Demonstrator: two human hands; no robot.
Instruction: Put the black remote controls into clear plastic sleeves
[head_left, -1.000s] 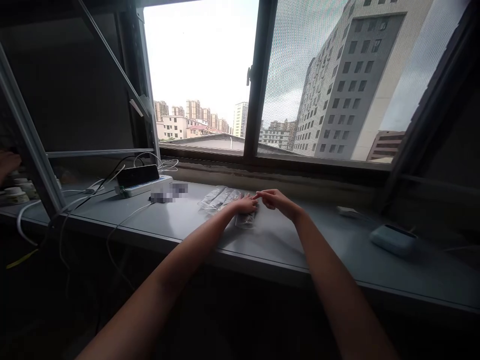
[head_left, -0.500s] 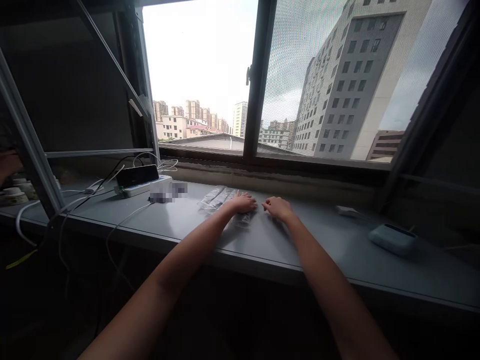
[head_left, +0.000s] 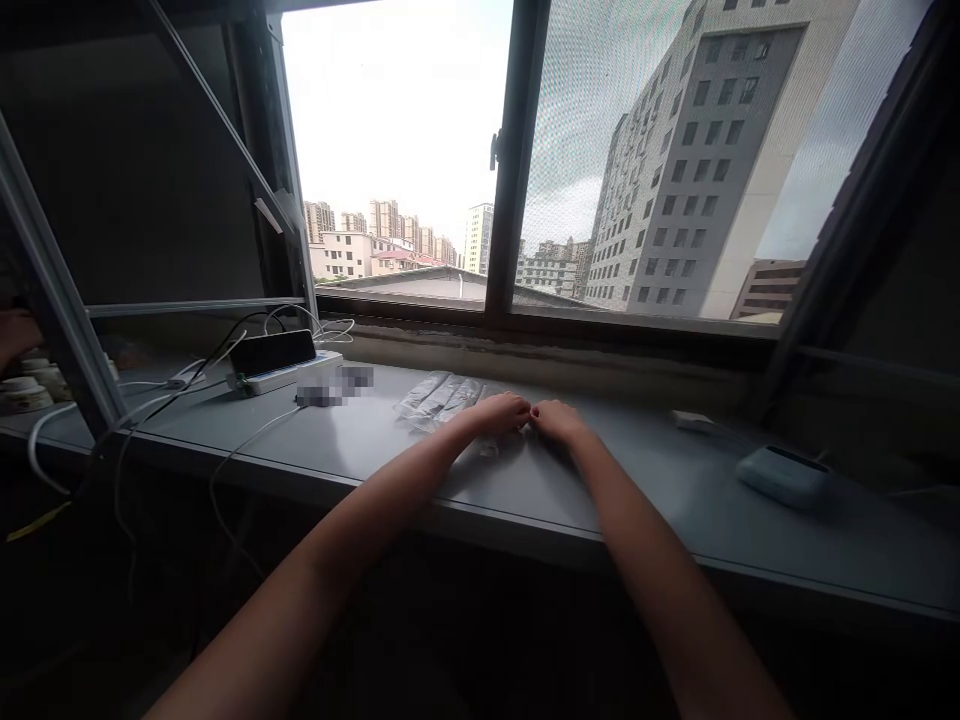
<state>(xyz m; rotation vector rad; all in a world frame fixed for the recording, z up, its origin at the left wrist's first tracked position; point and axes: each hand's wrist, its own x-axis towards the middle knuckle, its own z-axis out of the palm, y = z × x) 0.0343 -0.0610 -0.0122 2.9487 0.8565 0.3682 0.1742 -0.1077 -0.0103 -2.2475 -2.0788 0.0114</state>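
Both hands meet low over the grey tabletop [head_left: 420,455], fingertips close together. My left hand [head_left: 504,410] is closed, its fingers curled toward the right one. My right hand [head_left: 559,420] is closed too, thumb and fingers pinched. Whatever lies between the fingertips is too small or hidden to make out. Just left of my left hand lie clear plastic bags [head_left: 439,395] with pale grey contents, side by side. My left hand and wrist cover part of them.
A phone [head_left: 277,350] leans on a white power strip [head_left: 330,360] at the left, among loose cables. Farther left are a metal frame post [head_left: 64,290], white bottles [head_left: 26,392] and another person's hand [head_left: 16,332]. A light-blue device [head_left: 784,475] and a white adapter [head_left: 691,421] lie right.
My left hand has come off the plastic bags and moved right to meet my right hand. Its spread fingers have curled closed. The right hand has barely moved.
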